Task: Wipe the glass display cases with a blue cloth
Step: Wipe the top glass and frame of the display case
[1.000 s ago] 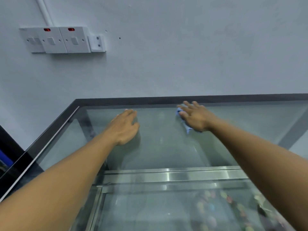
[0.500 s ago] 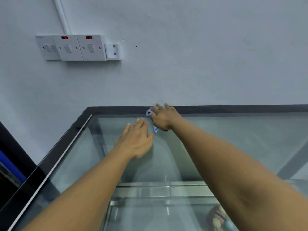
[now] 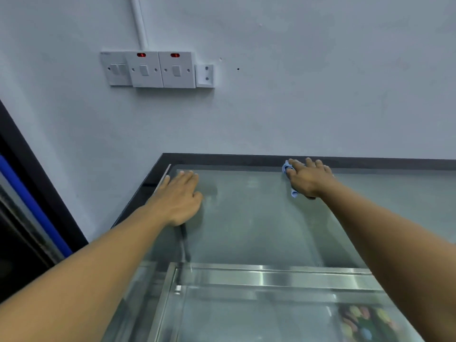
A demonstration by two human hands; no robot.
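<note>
Clear, black-edged glass display case [image 3: 246,218] against the wall [image 3: 296,107]. Flat on top near left corner: left hand [image 3: 179,198], fingers straight, close together. At far edge: right hand [image 3: 308,178], fingers spread, pressing small crumpled pale-blue cloth [image 3: 286,167].

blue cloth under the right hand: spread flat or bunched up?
Bunched. Only small crumpled bits of the blue cloth poke out around the right hand pressing it on the glass top.

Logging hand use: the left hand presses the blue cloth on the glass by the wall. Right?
No: the head view shows the right hand pressing the blue cloth on the glass by the wall. The left hand rests flat on bare glass.
</note>
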